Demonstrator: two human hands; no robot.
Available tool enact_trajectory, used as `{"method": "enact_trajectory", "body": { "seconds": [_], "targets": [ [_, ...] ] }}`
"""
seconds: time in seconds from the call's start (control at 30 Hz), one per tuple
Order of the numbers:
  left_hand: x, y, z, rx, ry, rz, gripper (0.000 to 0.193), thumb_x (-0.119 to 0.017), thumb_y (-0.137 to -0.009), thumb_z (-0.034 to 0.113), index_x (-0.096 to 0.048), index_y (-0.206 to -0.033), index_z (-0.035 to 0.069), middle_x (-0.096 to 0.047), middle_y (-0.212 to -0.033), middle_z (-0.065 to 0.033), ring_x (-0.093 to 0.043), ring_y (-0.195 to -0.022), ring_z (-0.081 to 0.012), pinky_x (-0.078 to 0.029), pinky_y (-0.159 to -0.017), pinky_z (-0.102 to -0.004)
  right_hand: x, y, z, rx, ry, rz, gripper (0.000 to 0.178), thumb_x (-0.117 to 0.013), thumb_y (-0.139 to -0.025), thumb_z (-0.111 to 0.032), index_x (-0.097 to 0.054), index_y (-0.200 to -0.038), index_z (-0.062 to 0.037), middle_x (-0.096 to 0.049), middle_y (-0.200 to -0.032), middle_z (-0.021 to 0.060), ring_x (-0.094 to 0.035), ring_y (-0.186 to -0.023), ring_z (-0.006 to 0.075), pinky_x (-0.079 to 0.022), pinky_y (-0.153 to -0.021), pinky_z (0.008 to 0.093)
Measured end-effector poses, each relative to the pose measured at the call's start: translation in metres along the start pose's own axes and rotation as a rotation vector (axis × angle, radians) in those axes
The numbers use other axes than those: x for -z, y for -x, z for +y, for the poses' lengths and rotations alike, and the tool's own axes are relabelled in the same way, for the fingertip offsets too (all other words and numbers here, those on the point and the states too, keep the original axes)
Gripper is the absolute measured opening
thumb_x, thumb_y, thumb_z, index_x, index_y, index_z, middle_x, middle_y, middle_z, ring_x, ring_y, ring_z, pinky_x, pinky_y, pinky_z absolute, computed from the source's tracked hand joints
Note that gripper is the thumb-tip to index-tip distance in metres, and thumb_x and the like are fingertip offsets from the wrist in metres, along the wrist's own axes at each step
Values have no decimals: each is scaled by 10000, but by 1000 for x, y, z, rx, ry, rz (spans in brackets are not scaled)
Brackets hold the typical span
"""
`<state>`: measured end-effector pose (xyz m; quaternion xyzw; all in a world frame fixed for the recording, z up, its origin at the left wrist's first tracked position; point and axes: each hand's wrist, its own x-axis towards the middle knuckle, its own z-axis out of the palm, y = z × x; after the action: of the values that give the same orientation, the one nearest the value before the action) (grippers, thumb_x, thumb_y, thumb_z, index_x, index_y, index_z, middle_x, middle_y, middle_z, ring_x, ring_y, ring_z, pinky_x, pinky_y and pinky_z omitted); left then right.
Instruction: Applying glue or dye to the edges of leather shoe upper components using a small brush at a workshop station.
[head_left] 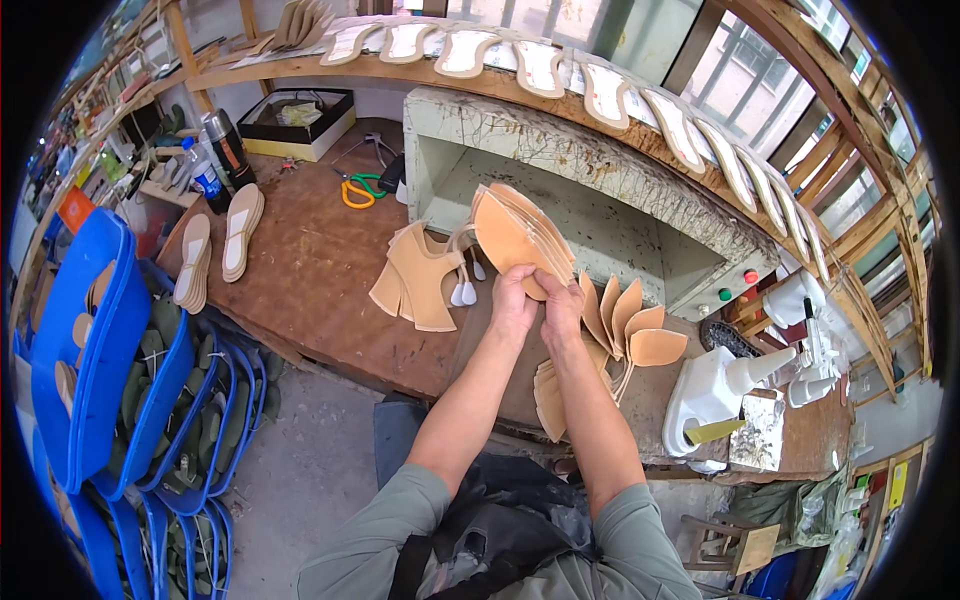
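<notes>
Above the bench I hold a fanned stack of tan shoe-upper pieces (515,232), thin and rounded like shoe toes. My left hand (514,302) closes on its lower left end, and my right hand (561,303) grips the same end from the right; the fingers behind it are hidden. To the left lies a pile of curved tan cut pieces (412,275), with small white oval tips (463,293) beside it. Right of my hands, several petal-shaped tan pieces (655,346) spread out on thin stems. More tan pieces (553,402) lie partly behind my right forearm.
Behind stands a worn pale metal box (590,205) with an open front. Insoles (467,52) line the shelf above. Scissors (358,192), bundled soles (242,230) and a flask (228,148) sit left; a white bottle (705,395) sits right. Blue bins (85,350) flank the bench.
</notes>
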<state>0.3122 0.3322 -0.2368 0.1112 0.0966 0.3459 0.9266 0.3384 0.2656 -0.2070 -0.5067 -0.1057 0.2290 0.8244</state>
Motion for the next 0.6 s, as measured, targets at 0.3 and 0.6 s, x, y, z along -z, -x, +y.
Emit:
{"method": "enact_trajectory", "body": {
  "seconds": [0.3,0.6],
  "targets": [
    [-22,-6,55,-4,356,182,421,-470,-918,328,-408,-1208,30,-479,-1127,-88,-422,-1145,-255,-338,-995,-460,37,-7,-26,96,112,98,359,-638,-703,-16,-582,-1057,-2,-623,-982,40,-569,-895,119,-419,-840,245],
    [-16,-118,36,-38,217,282,214,-345,-921,85,-464,-1019,-63,-519,-1052,-169,-537,-963,-281,-462,-893,-400,22,-60,-21,46,145,290,338,-660,-671,-42,-580,-996,9,-616,-939,60,-557,-864,163,-395,-834,264]
  ]
}}
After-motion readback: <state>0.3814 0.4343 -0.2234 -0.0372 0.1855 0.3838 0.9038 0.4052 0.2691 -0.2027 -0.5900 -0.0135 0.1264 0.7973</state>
